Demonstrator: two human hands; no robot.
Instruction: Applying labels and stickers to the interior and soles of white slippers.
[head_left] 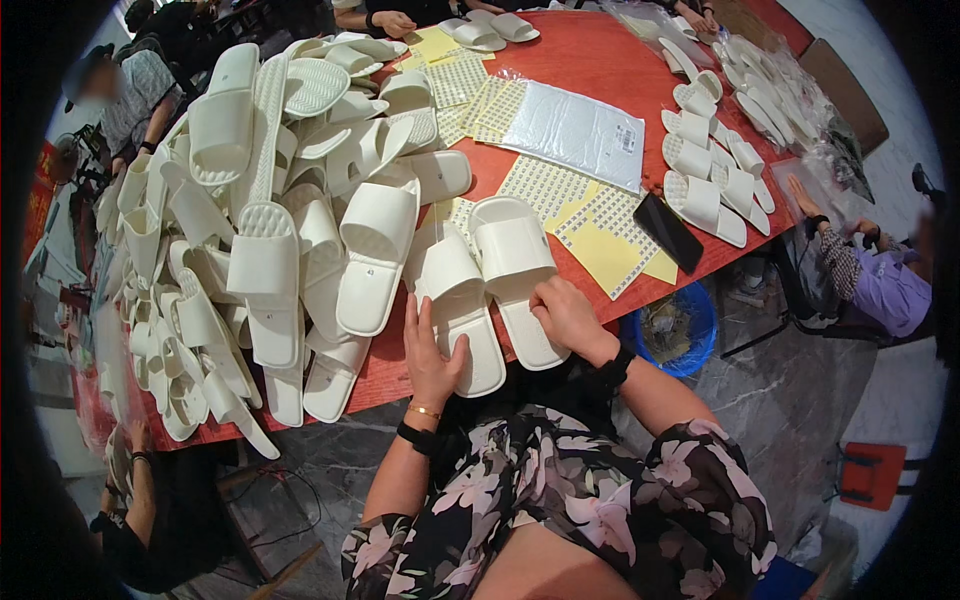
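Side by side at the red table's near edge lie two white slippers, toes pointing away from me. My left hand (435, 358) is open against the outer side of the left slipper (455, 280), its fingers stretched and its thumb over the insole. On the insole of the right slipper (512, 243) rests my right hand (572, 318), fingers curled in and pressed together. Whatever those fingertips hold, if anything, is hidden. Just beyond the pair, sheets of small printed stickers on yellow backing (605, 235) lie spread out.
A tall heap of white slippers (265, 280) fills the left side. Ahead lies a white plastic packet (578, 130); a black phone (668, 232) is near the right edge. More slippers (703, 200) stand in rows to the right. A blue bin (712, 335) is below. Other people sit around the table.
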